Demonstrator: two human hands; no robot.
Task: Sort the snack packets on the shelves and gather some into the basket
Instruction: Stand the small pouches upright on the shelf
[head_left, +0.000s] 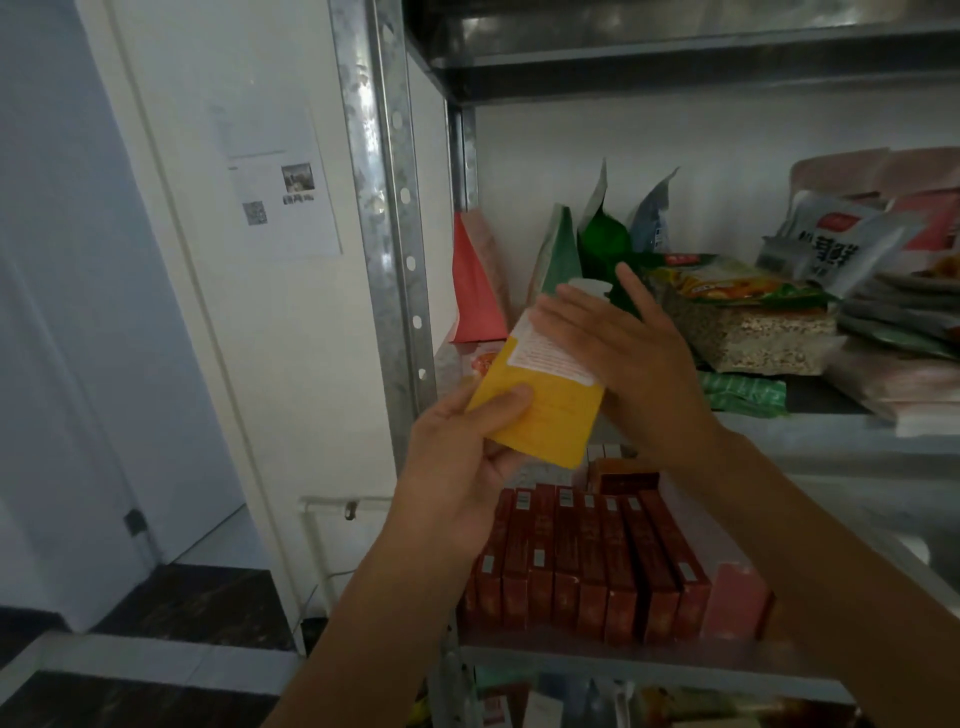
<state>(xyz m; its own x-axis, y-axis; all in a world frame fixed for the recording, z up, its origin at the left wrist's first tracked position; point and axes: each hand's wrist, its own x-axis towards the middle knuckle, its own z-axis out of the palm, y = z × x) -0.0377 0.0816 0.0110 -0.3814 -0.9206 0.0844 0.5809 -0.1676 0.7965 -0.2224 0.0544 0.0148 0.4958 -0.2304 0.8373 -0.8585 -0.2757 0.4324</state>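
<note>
The yellow packet (545, 415) shows a white label panel of small red print, too fine to read. On the shelf (779, 436) behind it, a grey-white packet (831, 244) carries a red logo patch and large dark Chinese characters, partly hidden. A sheet of paper (280, 192) on the wall to the left bears a QR code and a small photo. The yellow packet is held in the air in front of the shelf's left end, above a row of red boxes (587, 561) on the shelf below. Its long axis runs upward and leans a little to the right, with the label end uppermost. The left hand (467, 457) grips the lower end, thumb curled over the near face and fingers wrapped behind. The right hand (623, 343) lies against the upper part with its fingers straight and spread, touching rather than gripping. Green packets (602, 239) stand upright just behind it.
</note>
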